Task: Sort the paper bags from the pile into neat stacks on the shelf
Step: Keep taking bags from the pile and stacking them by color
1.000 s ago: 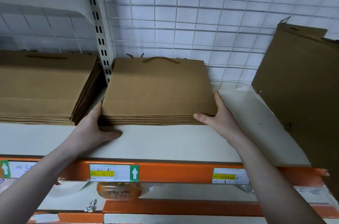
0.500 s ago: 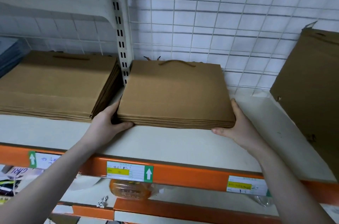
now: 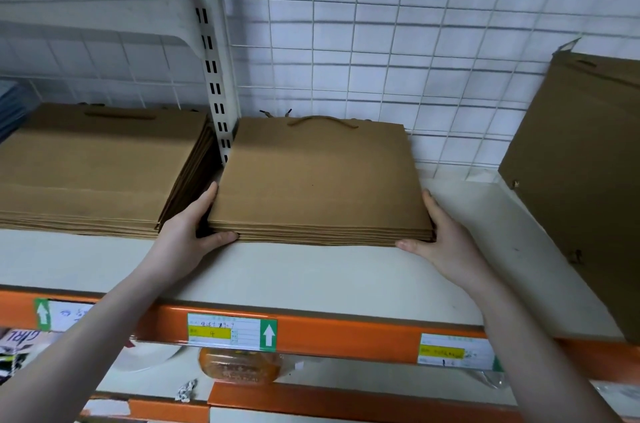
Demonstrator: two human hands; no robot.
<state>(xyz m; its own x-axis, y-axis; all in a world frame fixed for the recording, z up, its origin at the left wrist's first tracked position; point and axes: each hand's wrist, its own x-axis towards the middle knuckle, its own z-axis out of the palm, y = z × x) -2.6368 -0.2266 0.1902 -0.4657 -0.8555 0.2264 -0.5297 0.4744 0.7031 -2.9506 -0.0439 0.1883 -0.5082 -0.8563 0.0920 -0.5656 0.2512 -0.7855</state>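
A flat stack of brown paper bags [image 3: 318, 180] with a cord handle at its far edge lies on the white shelf [image 3: 311, 273]. My left hand [image 3: 187, 235] presses the stack's left side, thumb at the near left corner. My right hand [image 3: 443, 242] presses the right side, thumb at the near right corner. The fingers of both hands lie fairly straight along the edges. A taller stack of the same bags [image 3: 97, 166] sits to the left, beyond the upright post [image 3: 214, 76]. More brown bags [image 3: 581, 180] lean upright at the right.
A wire grid [image 3: 381, 41] backs the shelf. Bare shelf runs between the middle stack and the leaning bags. An orange beam [image 3: 329, 332] with labels edges the front. Below it lie a packaged orange item [image 3: 239, 367] and a white plate [image 3: 149, 356].
The view has swung so the shelf sits further right in frame. Both hands stay against the middle stack's near corners; the stack has hardly shifted.
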